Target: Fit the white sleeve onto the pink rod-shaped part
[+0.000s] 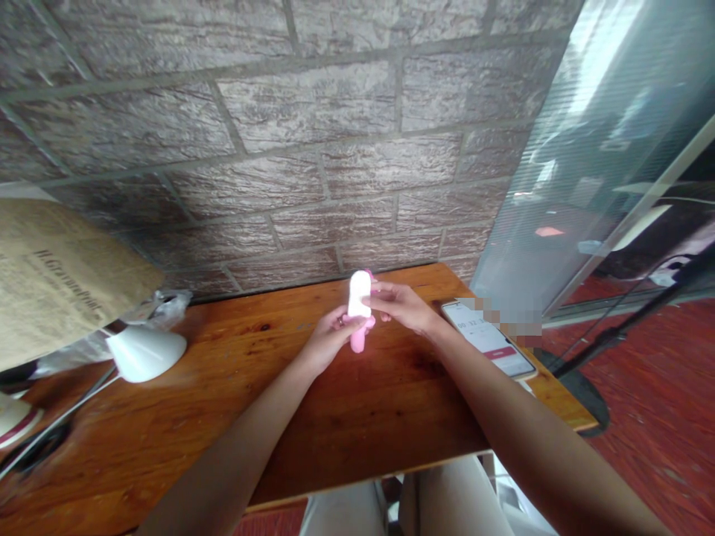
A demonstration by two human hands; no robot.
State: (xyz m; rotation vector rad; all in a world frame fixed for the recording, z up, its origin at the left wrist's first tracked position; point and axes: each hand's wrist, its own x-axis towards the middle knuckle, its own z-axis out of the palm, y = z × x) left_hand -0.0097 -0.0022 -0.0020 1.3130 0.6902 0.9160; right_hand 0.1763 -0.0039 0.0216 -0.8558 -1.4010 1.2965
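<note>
Both my hands hold a small pink-and-white object (360,296) over the table. It has a bright white, rounded oblong upper part, a pink collar and a short pink handle; its exact kind is not clear. The left hand (334,333) grips it at the collar, with the thumb across the pink part. From the other side, my right hand (403,305) has its thumb and fingers closed on the white part. A bit of pink shows behind the top. Some fingertips of both hands are hidden behind the object.
The wooden table (223,394) backs onto a stone-patterned wall (357,149). A phone (491,342) showing a timer lies at right. To the left are a white lamp (146,353), a brown paper bag (67,275) and a cup (16,417). A black stand (608,335) stands beyond the right edge.
</note>
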